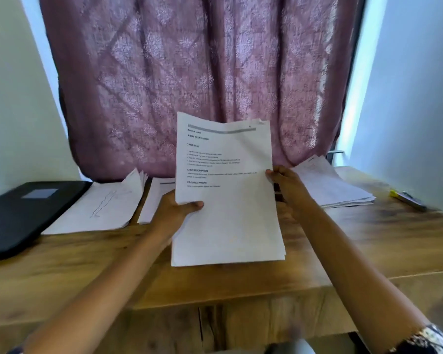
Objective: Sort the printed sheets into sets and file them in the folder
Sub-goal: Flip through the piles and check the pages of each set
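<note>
Head: printed sheets (pixel 228 213) upright, long axis vertical

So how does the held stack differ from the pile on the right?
The held stack is upright, gripped by left hand and right hand; the right pile lies flat on the table, untouched. The held stack's print reads clearly; the right pile's is faint. Both: white sheets.
</note>
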`<state>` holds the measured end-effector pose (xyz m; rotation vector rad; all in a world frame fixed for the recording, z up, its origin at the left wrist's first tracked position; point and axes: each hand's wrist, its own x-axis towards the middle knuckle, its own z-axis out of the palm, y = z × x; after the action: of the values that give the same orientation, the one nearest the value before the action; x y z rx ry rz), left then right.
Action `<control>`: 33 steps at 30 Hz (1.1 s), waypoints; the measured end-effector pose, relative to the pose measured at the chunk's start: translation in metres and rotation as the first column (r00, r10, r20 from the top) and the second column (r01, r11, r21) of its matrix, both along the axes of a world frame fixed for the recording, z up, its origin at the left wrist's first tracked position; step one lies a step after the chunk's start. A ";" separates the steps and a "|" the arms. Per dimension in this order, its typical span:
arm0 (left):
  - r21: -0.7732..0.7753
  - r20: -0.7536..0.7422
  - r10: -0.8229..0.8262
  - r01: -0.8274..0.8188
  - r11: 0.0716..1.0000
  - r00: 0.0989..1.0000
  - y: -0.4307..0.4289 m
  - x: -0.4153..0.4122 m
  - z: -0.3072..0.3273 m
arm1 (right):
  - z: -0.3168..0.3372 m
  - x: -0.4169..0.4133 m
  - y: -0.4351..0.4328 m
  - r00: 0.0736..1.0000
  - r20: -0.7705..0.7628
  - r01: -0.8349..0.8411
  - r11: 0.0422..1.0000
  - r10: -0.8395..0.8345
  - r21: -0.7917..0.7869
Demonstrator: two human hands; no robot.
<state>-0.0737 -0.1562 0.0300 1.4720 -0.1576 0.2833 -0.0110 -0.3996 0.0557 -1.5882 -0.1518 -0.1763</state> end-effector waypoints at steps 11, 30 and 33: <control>0.159 -0.428 0.097 -0.030 0.987 0.899 0.071 -0.080 -0.063 | -0.070 0.009 0.083 0.946 -0.305 -0.150 0.982 0.110 -0.111; 0.986 -0.104 0.013 0.101 0.130 0.995 0.062 0.044 -0.067 | -0.092 0.026 0.104 0.965 0.190 0.110 0.378 0.182 -0.919; 0.977 -0.137 -0.009 0.136 0.166 0.991 0.062 0.046 -0.072 | -0.084 0.029 0.103 0.861 0.296 0.230 0.202 0.413 -0.952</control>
<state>-0.0274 -0.0939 -0.0420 2.8449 -0.3854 -0.0462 0.0176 -0.2970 -0.0287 -2.8432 -0.9798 -0.4684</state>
